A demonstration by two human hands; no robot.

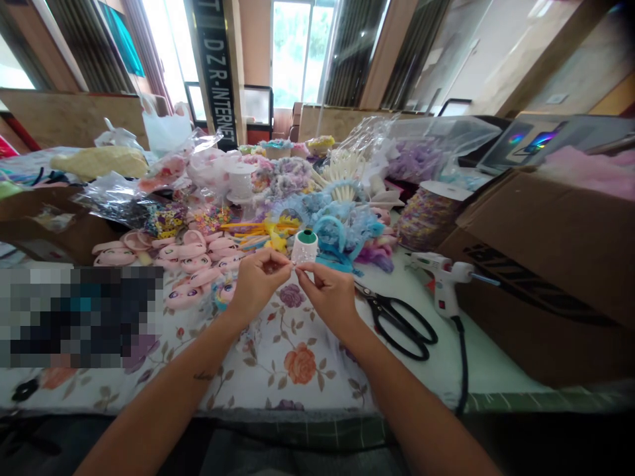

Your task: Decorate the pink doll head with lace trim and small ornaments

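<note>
My left hand and my right hand are raised just above the flowered tablecloth, fingertips meeting in a pinch. Between them is something tiny, perhaps a thread end or a bead, too small to name. Right behind the fingertips stands a white thread spool with a green top. Pink doll-face pieces lie to the left of my left hand. Black scissors lie flat to the right of my right hand.
A white glue gun stands right of the scissors, its cord running off the table edge. A large cardboard box fills the right side. Heaps of blue and purple trims, ribbon reels and plastic bags crowd the back. A pixelated patch covers the left.
</note>
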